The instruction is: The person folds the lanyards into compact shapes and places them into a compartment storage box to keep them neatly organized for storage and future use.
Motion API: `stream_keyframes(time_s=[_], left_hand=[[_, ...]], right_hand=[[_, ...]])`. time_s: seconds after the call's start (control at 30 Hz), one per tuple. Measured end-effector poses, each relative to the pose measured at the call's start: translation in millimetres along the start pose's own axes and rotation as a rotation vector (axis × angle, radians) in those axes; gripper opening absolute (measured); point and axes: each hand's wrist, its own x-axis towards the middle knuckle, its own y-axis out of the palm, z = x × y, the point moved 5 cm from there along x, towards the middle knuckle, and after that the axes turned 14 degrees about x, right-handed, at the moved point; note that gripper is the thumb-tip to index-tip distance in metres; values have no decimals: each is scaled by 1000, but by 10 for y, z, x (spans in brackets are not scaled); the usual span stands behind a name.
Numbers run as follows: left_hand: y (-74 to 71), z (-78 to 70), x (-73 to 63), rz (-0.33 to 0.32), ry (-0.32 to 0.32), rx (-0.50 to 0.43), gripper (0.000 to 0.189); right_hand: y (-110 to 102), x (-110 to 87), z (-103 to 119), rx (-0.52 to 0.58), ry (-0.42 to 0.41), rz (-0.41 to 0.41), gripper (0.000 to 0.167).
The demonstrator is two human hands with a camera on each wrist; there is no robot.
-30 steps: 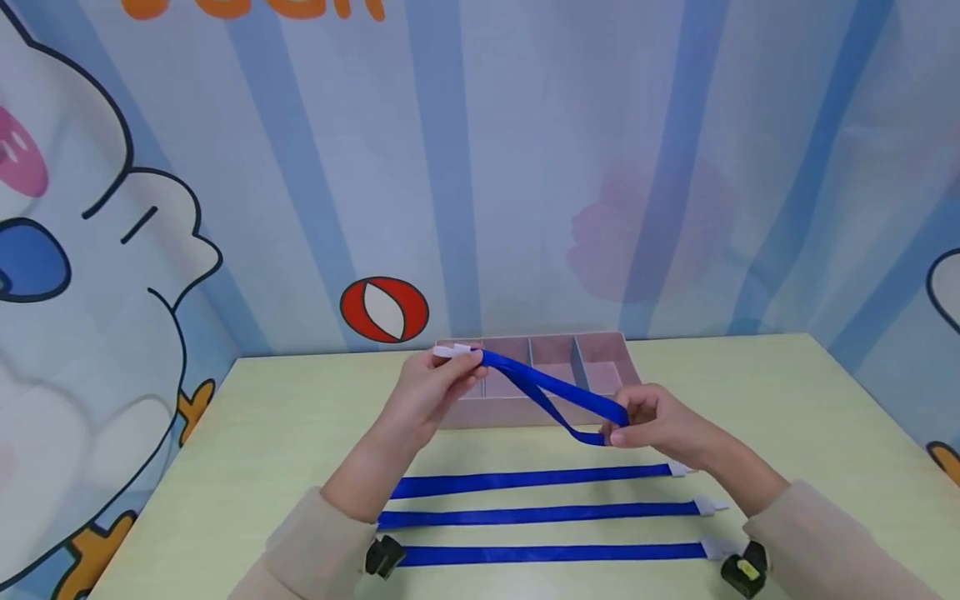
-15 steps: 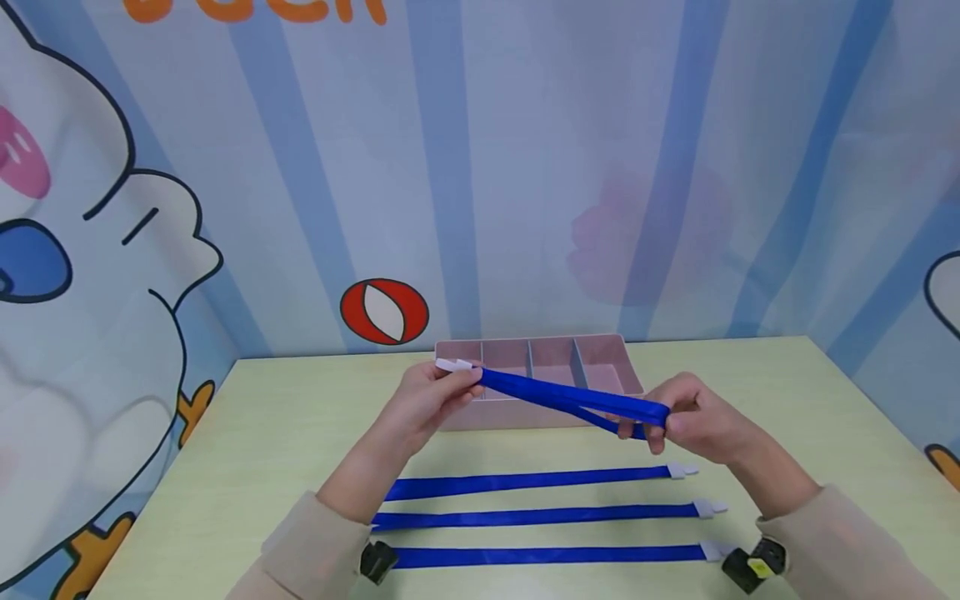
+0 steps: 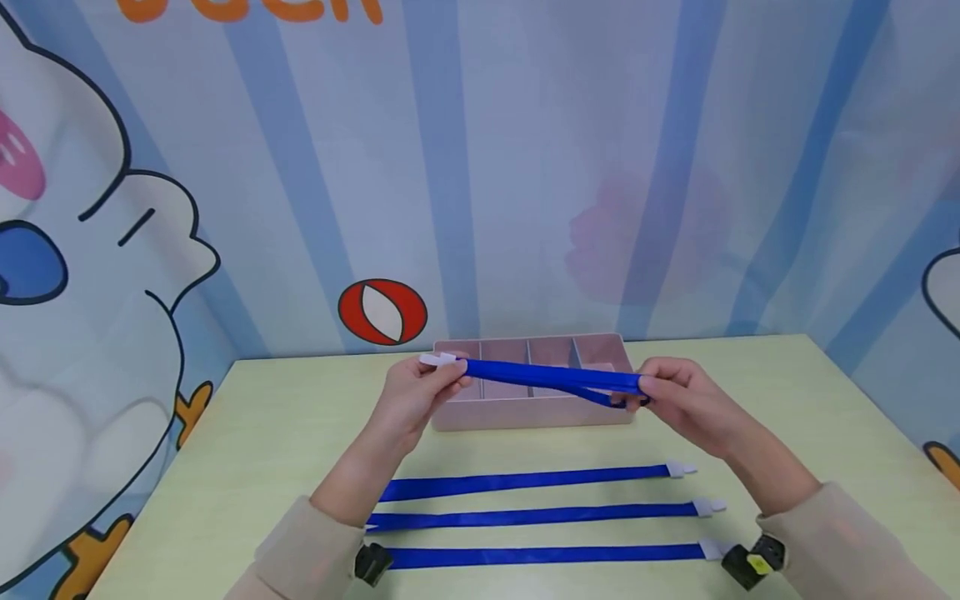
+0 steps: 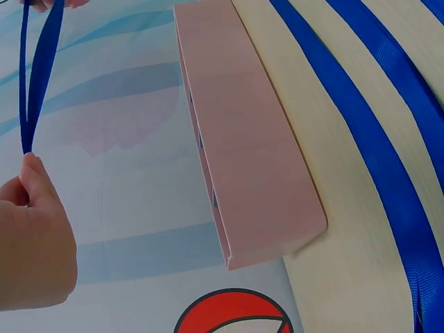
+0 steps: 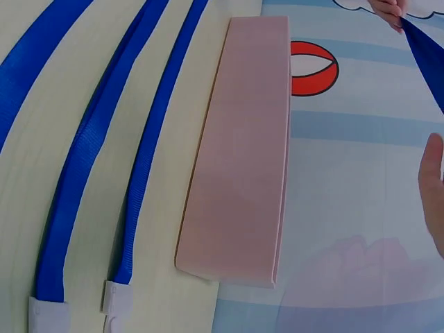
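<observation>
A blue lanyard (image 3: 555,377) with a white plastic clip (image 3: 437,359) is stretched between both hands above the table. My left hand (image 3: 405,404) pinches the strap just beside the clip, thumb on top. At the other end, my right hand (image 3: 693,408) grips the looped fold between thumb and fingers, and a lower strand sags slightly under the upper one. In the left wrist view the two strands (image 4: 43,76) run together at the left hand's fingertips. Only an edge of the right hand (image 5: 433,194) shows in the right wrist view.
Behind the held lanyard stands a pink divided box (image 3: 532,414). Three more blue lanyards lie side by side nearer the person: a back one (image 3: 525,481), a middle one (image 3: 532,517) and a front one (image 3: 547,555), white clips toward the right. A cartoon-printed backdrop (image 3: 525,167) rises behind the table.
My right hand has moved right along the lanyard, dipping and then lifting again, so the strap is now straighter and nearly level. My left hand stays at the clip end, shifted slightly left.
</observation>
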Motion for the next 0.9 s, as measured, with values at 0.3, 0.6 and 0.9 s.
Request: stream_keyframes(time_s=[0.3,0.6,0.9], left_hand=[[-11,0,-9,-51,18,-10,27],[27,8,-38,-79,26,-10,28],[45,46,-38,-86,15,0,31]], right_hand=[[-187,13,-30,50,54,-300,34],[-293,-13,-53,19,169,-495,27],[-351,-47,-49,-64,127,-589,17]])
